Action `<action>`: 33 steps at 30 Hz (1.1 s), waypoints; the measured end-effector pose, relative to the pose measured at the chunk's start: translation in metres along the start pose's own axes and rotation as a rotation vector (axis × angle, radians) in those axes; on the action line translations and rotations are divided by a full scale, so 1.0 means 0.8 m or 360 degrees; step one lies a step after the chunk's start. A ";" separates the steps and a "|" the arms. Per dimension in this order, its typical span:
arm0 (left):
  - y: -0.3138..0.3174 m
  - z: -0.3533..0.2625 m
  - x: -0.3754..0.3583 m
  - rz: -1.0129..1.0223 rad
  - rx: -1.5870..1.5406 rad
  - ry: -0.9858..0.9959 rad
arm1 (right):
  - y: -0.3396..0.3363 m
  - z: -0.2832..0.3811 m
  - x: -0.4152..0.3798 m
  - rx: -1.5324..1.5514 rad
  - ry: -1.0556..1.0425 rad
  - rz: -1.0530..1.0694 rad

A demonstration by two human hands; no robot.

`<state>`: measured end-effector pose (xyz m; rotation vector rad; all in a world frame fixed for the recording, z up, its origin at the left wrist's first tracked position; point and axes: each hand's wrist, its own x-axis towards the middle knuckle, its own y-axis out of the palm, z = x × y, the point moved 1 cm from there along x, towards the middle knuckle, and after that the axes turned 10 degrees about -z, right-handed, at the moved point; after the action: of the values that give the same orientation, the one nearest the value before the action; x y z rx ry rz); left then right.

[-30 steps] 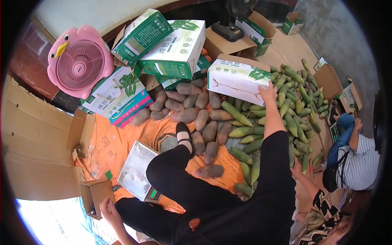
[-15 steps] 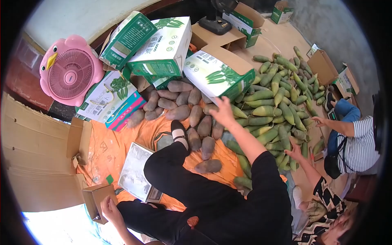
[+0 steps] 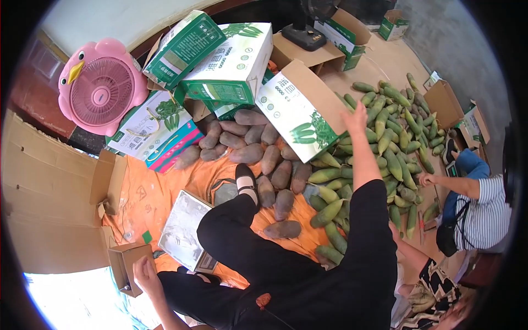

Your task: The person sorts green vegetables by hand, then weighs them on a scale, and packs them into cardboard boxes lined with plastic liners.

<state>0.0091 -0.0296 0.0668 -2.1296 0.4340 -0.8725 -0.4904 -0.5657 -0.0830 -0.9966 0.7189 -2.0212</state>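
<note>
My right hand (image 3: 355, 116) reaches forward, its fingers at the right edge of a green-and-white radish carton (image 3: 300, 113) whose brown flap stands up. The carton is tilted, resting between dusky, soil-coloured tubers (image 3: 280, 175) and a large heap of green radishes (image 3: 393, 159). Its inside is hidden from me. My left hand (image 3: 145, 276) is held low by my knee with its fingers curled in, and I see nothing in them. Beside it stands a small open cardboard box (image 3: 127, 264).
A metal-topped scale (image 3: 184, 225) sits on the orange sheet (image 3: 140, 201) near my leg. More cartons (image 3: 234, 60) are stacked at the back, beside a pink fan (image 3: 100, 91). Two people work at the right; one hand (image 3: 426, 179) touches the radish heap.
My right hand has moved right and away from me, from the carton's lower side to its right edge. The carton has turned, showing more brown flap. The camera view has shifted slightly.
</note>
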 end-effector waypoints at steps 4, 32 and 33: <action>0.016 -0.005 0.008 0.0058 0.0003 -0.0026 | 0.050 -0.065 0.013 0.0366 0.0262 0.0675; -0.044 0.006 -0.011 -0.0124 -0.0351 0.0066 | -0.274 0.175 -0.224 0.1844 0.0727 0.1122; -0.048 0.008 -0.013 -0.0142 -0.0376 0.0050 | -0.297 0.187 -0.232 0.1834 0.0605 0.1069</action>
<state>0.0071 0.0045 0.0887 -2.3691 0.4815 -0.9450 -0.3800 -0.3046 0.0983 0.2829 -0.0373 -1.5827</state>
